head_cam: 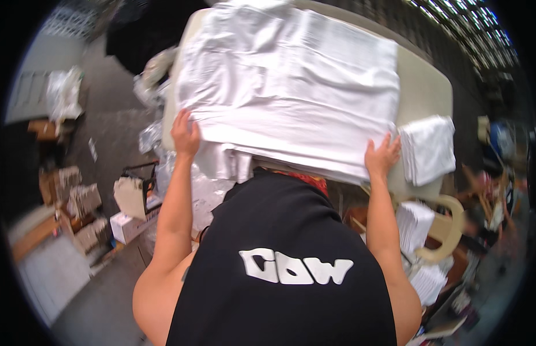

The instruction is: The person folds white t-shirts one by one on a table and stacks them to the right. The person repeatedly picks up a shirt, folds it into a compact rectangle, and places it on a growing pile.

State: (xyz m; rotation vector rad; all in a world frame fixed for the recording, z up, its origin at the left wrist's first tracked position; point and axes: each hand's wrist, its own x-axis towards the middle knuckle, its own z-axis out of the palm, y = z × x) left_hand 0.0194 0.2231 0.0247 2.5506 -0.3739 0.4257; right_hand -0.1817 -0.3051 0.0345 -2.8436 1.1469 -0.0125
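A large white cloth (294,86) lies spread over a pale plastic table (423,86), wrinkled across its middle and hanging over the near edge. My left hand (185,135) rests on its near left edge, fingers pointing away from me. At the near right corner, my right hand (382,156) lies on the cloth with its fingers spread. Just right of that hand sits a small folded stack of white cloth (428,149). Whether either hand pinches the fabric is hard to tell, since the fingertips press flat against it.
Clear plastic wrapping (194,190) bunches below the table's left side. Right of me stands a cream plastic chair (451,225) with folded white cloths (415,225) on it. Cardboard pieces (84,199) and a white box (131,225) lie on the floor at left.
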